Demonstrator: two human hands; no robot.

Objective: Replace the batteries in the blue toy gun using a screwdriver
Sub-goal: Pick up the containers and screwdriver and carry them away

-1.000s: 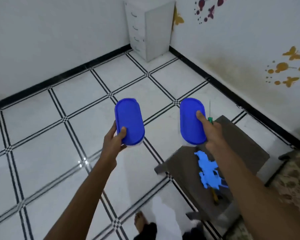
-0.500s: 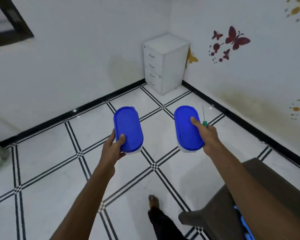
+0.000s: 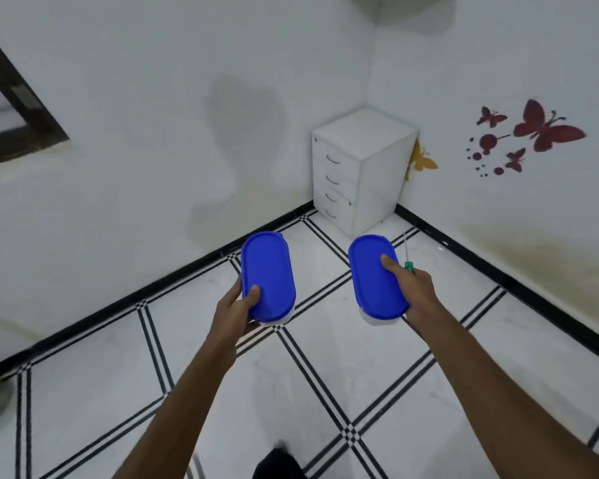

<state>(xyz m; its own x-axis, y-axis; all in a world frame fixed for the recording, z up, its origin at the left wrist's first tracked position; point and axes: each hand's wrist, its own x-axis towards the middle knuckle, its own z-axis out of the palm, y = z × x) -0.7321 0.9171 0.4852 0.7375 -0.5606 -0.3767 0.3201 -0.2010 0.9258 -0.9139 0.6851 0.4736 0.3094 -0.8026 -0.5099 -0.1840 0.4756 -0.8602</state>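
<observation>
1. Blue-lidded oval container [image 3: 268, 276] is gripped by the left hand [image 3: 234, 307], thumb on its lid.
2. The right hand [image 3: 414, 292] grips a second blue-lidded container [image 3: 376, 276] together with a green-handled screwdriver [image 3: 408, 259].
3. Both are held over the tiled floor [image 3: 325, 368]; the toy gun is out of view.

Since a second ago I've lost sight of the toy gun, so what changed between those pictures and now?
The view lifted away from the dark table and the blue toy gun; both are out of frame, and the white drawer cabinet sits nearer. Unchanged: the left hand holds one blue-lidded container; the right hand holds the other container plus the green-handled screwdriver.
</observation>
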